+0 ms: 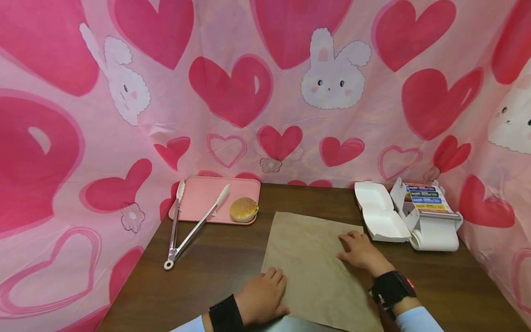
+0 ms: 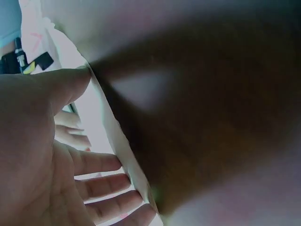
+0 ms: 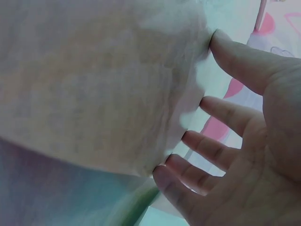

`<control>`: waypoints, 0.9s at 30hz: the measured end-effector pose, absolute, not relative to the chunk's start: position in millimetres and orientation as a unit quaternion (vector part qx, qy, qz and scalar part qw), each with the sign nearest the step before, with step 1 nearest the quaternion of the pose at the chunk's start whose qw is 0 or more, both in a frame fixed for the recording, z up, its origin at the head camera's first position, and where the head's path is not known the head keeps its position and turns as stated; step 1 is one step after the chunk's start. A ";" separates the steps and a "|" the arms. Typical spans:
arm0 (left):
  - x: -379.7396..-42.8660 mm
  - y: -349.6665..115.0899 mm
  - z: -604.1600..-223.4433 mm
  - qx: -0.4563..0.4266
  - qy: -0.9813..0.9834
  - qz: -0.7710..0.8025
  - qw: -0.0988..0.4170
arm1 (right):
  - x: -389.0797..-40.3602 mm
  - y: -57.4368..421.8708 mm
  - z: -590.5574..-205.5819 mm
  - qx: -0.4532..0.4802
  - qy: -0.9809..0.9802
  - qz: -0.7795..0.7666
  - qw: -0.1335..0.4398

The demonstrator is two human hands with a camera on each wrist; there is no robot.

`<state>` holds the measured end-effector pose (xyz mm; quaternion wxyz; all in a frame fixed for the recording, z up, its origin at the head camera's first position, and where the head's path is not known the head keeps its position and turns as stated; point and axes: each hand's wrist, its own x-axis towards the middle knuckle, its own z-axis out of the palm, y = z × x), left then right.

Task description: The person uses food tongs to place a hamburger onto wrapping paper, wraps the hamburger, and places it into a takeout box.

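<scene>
A sheet of brown paper (image 1: 311,272) lies flat on the dark wooden table (image 1: 224,258), in front of the person. The left hand (image 1: 263,297) rests at the sheet's left edge, low in the head view. Across from it, the right hand (image 1: 361,251) touches the sheet near its upper right corner. In the left wrist view, the fingertips (image 2: 115,162) sit along the paper's edge with the fingers extended and spread. The right wrist view has spread fingers (image 3: 221,148) whose tips press on the paper, close to its border.
A pink tray (image 1: 199,191) at the back left bears a burger (image 1: 244,210). Metal tongs (image 1: 195,233) lie spread, tips over the tray. Back right stand an open white takeout box (image 1: 386,223) and a dispenser (image 1: 431,198) with a white roll (image 1: 435,235). Patterned cloth encloses the table.
</scene>
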<state>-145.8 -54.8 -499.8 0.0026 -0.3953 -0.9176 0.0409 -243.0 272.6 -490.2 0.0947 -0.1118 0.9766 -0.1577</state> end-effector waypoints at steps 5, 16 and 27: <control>-142.3 -53.0 -503.7 -0.406 -0.913 0.047 0.014 | -249.9 277.6 -494.8 -0.128 0.974 -0.161 0.095; -139.0 -53.9 -501.0 -0.415 -0.909 0.042 0.025 | -249.5 285.5 -492.8 -0.188 0.965 -0.170 0.060; -141.3 -56.7 -501.1 -0.426 -0.903 0.038 0.048 | -248.7 297.6 -495.9 -0.207 0.958 -0.191 0.060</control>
